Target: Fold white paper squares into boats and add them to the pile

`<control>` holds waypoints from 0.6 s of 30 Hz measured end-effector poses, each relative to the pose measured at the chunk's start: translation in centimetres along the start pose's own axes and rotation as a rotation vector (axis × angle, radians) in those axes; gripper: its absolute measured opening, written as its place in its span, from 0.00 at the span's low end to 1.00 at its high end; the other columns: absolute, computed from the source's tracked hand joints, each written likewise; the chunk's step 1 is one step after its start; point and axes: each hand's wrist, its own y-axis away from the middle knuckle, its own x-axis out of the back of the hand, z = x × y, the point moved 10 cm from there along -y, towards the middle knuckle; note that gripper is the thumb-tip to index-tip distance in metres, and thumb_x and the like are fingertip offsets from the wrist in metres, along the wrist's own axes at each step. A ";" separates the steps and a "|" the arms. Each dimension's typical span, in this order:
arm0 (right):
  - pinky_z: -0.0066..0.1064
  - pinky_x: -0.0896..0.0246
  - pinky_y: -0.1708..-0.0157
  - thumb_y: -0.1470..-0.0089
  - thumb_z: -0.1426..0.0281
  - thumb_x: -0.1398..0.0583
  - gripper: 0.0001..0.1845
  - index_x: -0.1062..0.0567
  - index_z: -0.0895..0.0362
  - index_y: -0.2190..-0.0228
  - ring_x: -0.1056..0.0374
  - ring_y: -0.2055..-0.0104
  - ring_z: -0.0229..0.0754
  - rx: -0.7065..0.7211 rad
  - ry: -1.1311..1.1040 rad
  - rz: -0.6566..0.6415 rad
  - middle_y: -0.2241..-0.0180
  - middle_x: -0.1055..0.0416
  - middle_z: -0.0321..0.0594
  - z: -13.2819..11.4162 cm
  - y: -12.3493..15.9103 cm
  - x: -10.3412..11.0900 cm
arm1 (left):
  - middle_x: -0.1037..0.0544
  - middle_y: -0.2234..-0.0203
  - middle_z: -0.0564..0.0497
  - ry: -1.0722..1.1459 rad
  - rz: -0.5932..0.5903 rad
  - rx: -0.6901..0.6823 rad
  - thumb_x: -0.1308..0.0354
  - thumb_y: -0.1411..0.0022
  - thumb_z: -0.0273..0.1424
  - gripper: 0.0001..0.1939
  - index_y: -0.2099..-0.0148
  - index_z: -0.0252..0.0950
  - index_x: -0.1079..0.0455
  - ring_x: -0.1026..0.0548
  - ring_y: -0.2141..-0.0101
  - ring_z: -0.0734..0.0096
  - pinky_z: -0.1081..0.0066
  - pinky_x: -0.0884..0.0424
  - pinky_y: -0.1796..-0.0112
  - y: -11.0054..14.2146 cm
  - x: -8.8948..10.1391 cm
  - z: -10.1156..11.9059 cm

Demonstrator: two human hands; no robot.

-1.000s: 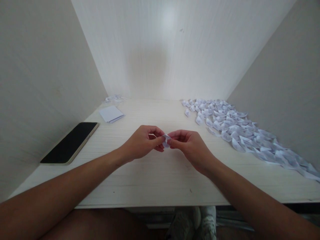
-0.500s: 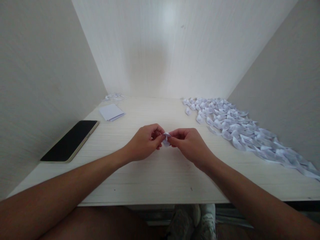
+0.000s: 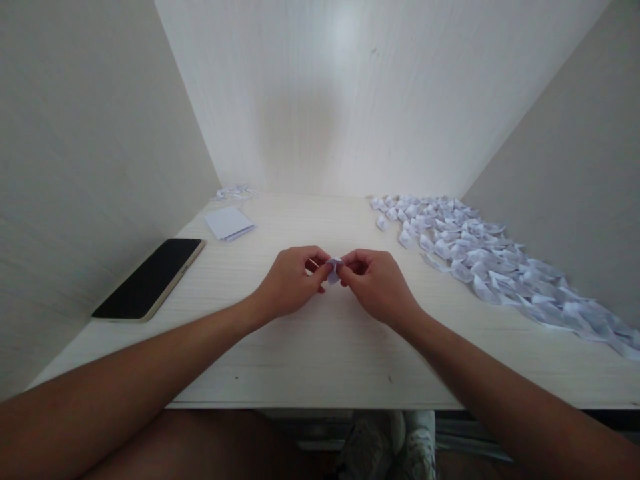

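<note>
Between my hands is a small folded piece of white paper (image 3: 334,272), held above the middle of the table. My left hand (image 3: 296,279) pinches its left side between thumb and fingers. On the other side, my right hand (image 3: 374,280) grips it the same way, thumb toward me. The fingertips cover part of the paper, so its full shape is hidden. To the right lies a large spread of small folded white paper pieces (image 3: 480,257), with a few single ones at its far left end.
A phone (image 3: 150,280) with a dark screen lies at the left. Behind it is a small stack of white paper sheets (image 3: 230,223), with thin paper scraps (image 3: 235,193) in the back left corner. Panels enclose the pale table (image 3: 310,373) on three sides.
The view has shifted slightly, so the things on the table appear a little farther right. My fingers have moved slightly around the folded paper, which both hands still hold.
</note>
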 end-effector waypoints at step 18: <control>0.36 0.39 0.68 0.38 0.75 0.47 0.15 0.19 0.60 0.63 0.24 0.64 0.52 0.207 0.753 -0.135 0.64 0.20 0.56 -3.9 -0.5 -5.1 | 0.29 0.79 0.58 -0.408 0.179 -0.118 0.46 0.45 0.20 0.17 0.53 0.37 0.30 0.31 0.77 0.70 0.70 0.40 0.72 -0.4 2.1 0.3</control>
